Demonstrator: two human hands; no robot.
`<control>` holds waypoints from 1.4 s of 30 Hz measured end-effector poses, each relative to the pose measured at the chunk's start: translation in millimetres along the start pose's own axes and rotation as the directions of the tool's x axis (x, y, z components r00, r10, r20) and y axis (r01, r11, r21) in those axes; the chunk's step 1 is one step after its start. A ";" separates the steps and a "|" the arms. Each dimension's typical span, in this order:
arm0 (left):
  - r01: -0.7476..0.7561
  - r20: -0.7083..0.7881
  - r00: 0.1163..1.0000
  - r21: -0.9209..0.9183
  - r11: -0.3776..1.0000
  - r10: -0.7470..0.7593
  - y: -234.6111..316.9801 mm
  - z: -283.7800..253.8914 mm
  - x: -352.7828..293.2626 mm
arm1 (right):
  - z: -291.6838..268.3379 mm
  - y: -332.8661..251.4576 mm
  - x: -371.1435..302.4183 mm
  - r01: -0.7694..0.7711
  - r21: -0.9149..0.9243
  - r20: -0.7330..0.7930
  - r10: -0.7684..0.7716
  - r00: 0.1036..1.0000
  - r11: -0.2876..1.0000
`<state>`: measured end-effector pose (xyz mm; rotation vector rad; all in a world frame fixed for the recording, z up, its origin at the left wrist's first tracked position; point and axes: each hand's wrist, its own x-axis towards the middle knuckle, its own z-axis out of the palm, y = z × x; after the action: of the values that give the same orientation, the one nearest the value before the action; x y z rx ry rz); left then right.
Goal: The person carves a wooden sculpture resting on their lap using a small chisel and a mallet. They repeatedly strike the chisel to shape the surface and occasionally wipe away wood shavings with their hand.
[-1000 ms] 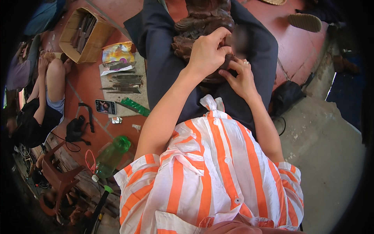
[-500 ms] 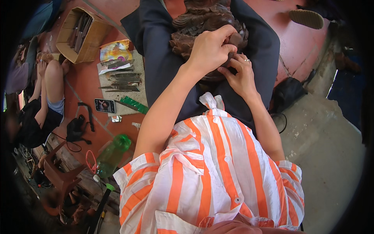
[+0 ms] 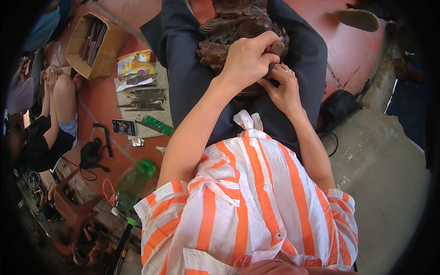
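A dark brown carved wooden piece (image 3: 213,51), with leaf-like relief, rests between my thighs. My left hand (image 3: 251,58) is closed over it, fingers wrapped round a small flat-ended brown block (image 3: 277,47) whose end sticks out beyond my thumb. What the block's other end does is hidden by the hand. My right hand (image 3: 283,89), with a ring on one finger, sits just below and to the right, fingers bent against the carving's near side. Whether it grips anything besides the carving cannot be made out.
On the left, a mat (image 3: 158,94) bears several thin blades (image 3: 145,98), beside a phone (image 3: 123,127). Nearby are a cardboard box (image 3: 114,48) of dark strips, a green bottle (image 3: 130,185) and a brown stool (image 3: 75,206). Another person's leg (image 3: 64,98) shows at far left.
The brown block's end in my left hand is slightly tilted and shows more of its face. Both hands stay at the same part of the carving. The view has shifted a little.
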<state>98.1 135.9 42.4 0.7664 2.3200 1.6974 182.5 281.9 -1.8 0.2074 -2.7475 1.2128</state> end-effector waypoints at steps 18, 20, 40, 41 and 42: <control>-0.081 -0.007 0.997 0.027 0.996 0.081 6.6 -2.1 -4.2 | -1.7 -10.8 -0.2 0.068 -0.028 -0.050 -0.069 0.996 0.997; -0.056 -0.011 0.998 0.029 0.998 0.056 3.4 -4.5 -5.5 | -0.9 -13.5 -0.1 0.087 -0.125 -0.049 -0.094 0.994 0.988; -0.074 0.027 0.997 0.011 0.997 0.074 7.4 -1.9 2.6 | -5.0 -8.1 1.6 -0.070 0.063 -0.019 0.072 0.997 0.996; -0.027 0.024 0.999 -0.011 1.000 0.027 6.0 -3.0 -1.2 | -1.2 -9.6 -1.2 0.000 -0.019 -0.045 -0.001 0.999 1.000; 0.020 0.023 1.000 -0.034 0.999 -0.019 3.4 -3.6 -4.5 | 1.1 -11.6 -2.9 0.068 -0.103 -0.066 -0.075 0.995 0.992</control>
<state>101.4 131.4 46.0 0.7501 2.2705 1.7064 187.3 273.5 5.3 0.2458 -2.7071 1.0402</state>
